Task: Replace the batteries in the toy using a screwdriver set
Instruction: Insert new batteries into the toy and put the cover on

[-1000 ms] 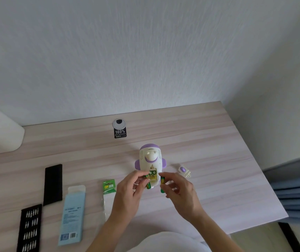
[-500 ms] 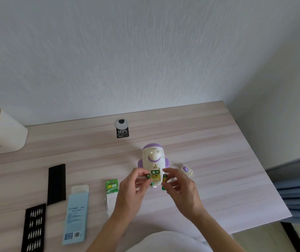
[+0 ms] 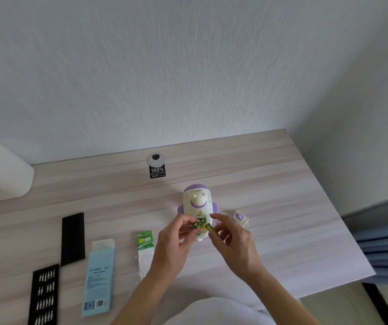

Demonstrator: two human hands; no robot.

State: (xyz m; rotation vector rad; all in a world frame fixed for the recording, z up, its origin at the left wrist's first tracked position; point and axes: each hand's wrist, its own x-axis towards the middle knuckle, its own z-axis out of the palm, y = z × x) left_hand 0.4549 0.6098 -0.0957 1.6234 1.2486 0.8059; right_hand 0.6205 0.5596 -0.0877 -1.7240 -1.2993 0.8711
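On the one wooden table [image 3: 282, 184] lies one white-and-purple toy [image 3: 197, 201], its near end between two hands, the left hand [image 3: 173, 245] pinching one green battery [image 3: 196, 225], the right hand [image 3: 236, 241] pinching a second battery [image 3: 209, 228].

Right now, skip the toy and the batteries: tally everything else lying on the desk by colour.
Black: 3 (strip, bit tray, tag)
Blue: 1 (box)
Green and clear: 1 (battery packet)
White or cream: 3 (bin, round cap, small cover)
Total: 8
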